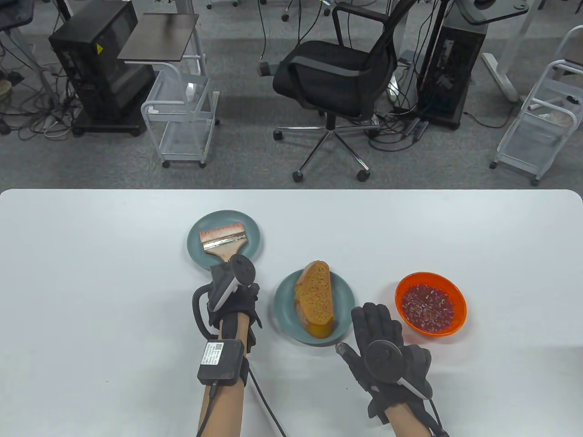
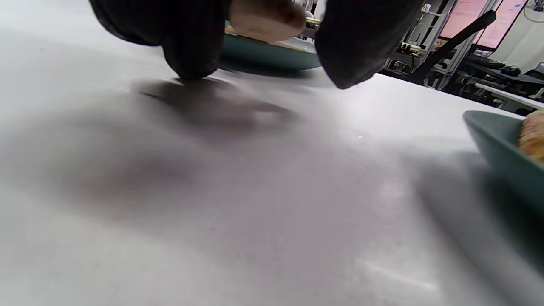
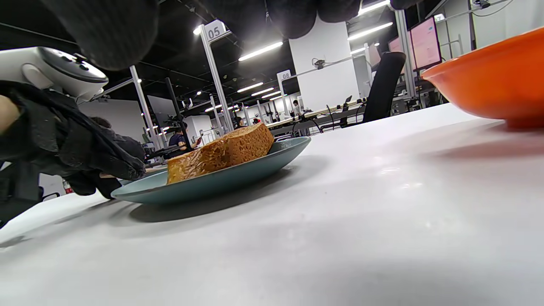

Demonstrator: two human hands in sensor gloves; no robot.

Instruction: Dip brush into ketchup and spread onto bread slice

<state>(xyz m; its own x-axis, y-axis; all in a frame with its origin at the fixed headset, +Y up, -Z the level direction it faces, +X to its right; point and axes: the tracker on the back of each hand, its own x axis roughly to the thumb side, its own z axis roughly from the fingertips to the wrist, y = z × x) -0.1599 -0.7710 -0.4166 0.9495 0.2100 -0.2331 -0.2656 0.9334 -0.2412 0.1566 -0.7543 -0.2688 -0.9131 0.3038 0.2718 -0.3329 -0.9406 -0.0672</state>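
Observation:
A wide wooden brush [image 1: 223, 239] lies on a teal plate [image 1: 196, 246] at the back left. My left hand [image 1: 234, 287] sits over the handle end. In the left wrist view its fingers [image 2: 191, 55] curl around the handle tip [image 2: 267, 17], one fingertip touching the table. A slice of brown bread [image 1: 315, 298] lies on a second teal plate [image 1: 284, 314] in the middle. An orange bowl of ketchup [image 1: 430, 304] stands to the right. My right hand [image 1: 371, 321] rests open and flat on the table between the bread plate and the bowl.
The white table [image 1: 91, 296] has its far edge just beyond the brush plate. The right wrist view shows the bread [image 3: 225, 153], its plate [image 3: 255, 170], the bowl's wall [image 3: 488, 85] and my left hand [image 3: 85, 157]. An office chair [image 1: 337, 77] and carts stand beyond the table.

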